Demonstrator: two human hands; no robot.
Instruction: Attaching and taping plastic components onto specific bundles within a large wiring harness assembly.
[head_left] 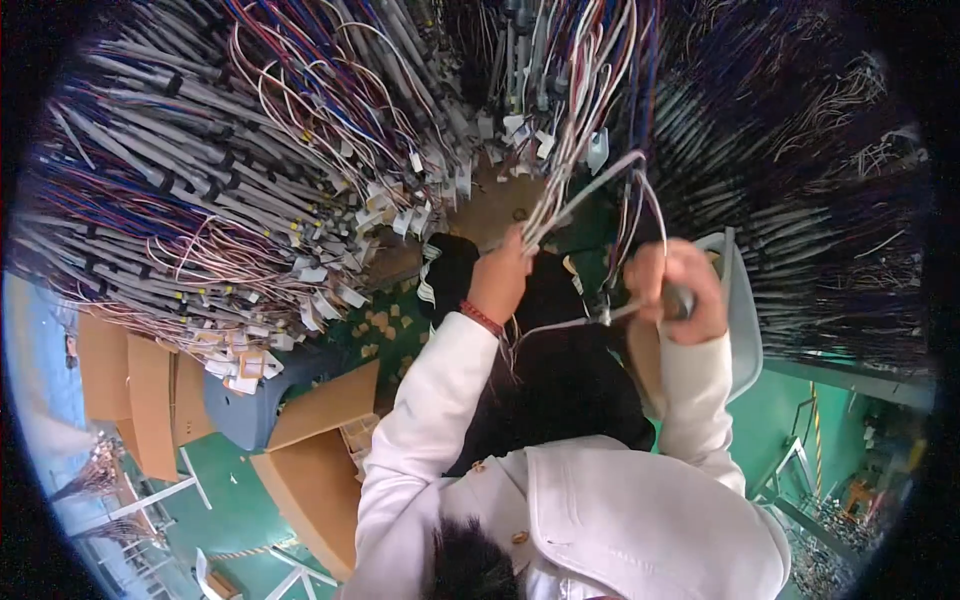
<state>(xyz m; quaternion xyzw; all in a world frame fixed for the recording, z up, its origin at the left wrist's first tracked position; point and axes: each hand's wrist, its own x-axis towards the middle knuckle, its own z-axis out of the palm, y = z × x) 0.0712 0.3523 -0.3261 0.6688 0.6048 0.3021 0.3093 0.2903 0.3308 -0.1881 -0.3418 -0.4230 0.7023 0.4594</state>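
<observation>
My left hand (500,278) is closed around a bundle of white and brown wires (560,185), which runs up and away from the fist. To its right, my right hand (685,285) has its fingers curled in. A thin white wire (652,195) drops from a bend at the top into these fingers. A rounded grey piece (680,302) shows in the right palm; its kind cannot be made out. Close to the right fingertips is a small pale connector (604,312), and a light-coloured lead passes from it to the left, over my dark-clothed lap.
Dense hanging wire harnesses (200,150) fill the left and top, and darker bundles (800,200) the right. A pale plastic bin (742,320) stands beside my right arm. At lower left are an open cardboard box (305,490) and a blue-grey stool (235,405) on the green floor.
</observation>
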